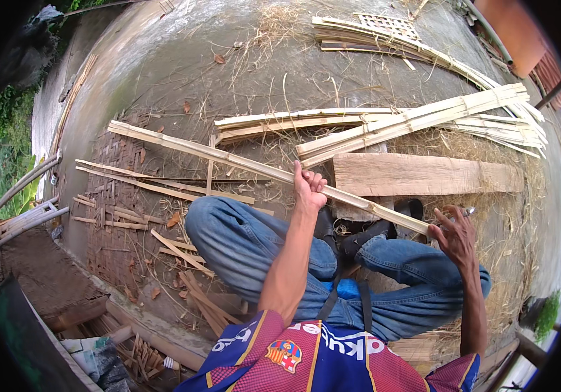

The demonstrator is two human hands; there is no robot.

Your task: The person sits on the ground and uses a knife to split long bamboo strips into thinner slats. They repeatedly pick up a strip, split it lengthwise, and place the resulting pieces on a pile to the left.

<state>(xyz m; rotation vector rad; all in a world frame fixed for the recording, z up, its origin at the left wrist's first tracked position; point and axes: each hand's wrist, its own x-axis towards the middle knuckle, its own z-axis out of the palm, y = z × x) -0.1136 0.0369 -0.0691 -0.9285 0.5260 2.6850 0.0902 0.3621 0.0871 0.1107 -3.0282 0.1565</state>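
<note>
A long split bamboo strip (228, 159) slants across my lap, from the far left down to the right. My left hand (310, 186) is closed around it near the middle, over my bent knees. At the strip's right end is my right hand (456, 236), its fingers curled and one digit touching the tip. A small shiny metallic thing (469, 211) shows at those fingers; its kind cannot be made out. Just beyond the strip lies a thick wooden plank (424, 175), with a bundle of split bamboo (411, 124) resting behind it.
More bamboo strips (391, 39) lie at the far side. Thin slats (156, 183) and a woven mat (114, 196) are on the ground to the left. Straw-like shavings (509, 215) cover the right side. Bent poles (29, 219) stand at the far left.
</note>
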